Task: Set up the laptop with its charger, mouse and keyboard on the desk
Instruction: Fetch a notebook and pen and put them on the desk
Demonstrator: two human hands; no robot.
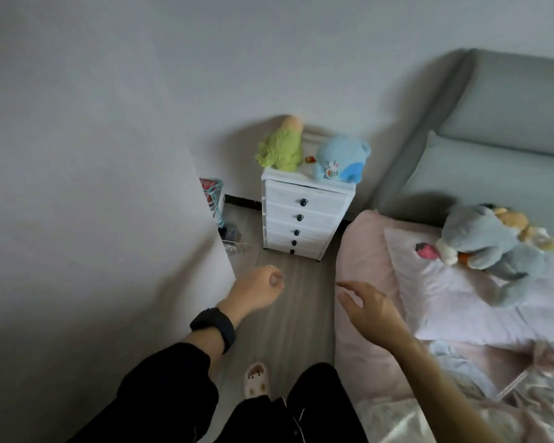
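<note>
Two hands are out in front of the person and neither holds anything; where the laptop is, I cannot tell from here. The left hand [259, 287] hangs over the grey wood-look floor [301, 318] with its fingers curled in toward the palm. There's a thin ring [270, 266] on one finger, a black wristband [214, 324] on the wrist and a black sleeve [160, 388] below that. The right hand [373, 310] is near it but not touching, fingers spread and relaxed, hovering at the near edge of the pink bed sheet [359, 251]. Down between the two arms, a pale slipper [256, 378] with a little face on it stands on the floor. Straight ahead, a white drawer chest [304, 219] stands against the back wall [173, 75], five dark knobs running down its front. On top sit a green plush toy [280, 148] to the left and a blue plush toy [343, 161] to the right. To the left a wall corner juts out, and a patterned bag [211, 193] peeks from behind it. To the right, a grey plush rabbit [493, 247] lies on a pale pillow [445, 305], with the grey padded headboard [509, 107] rising behind.
</note>
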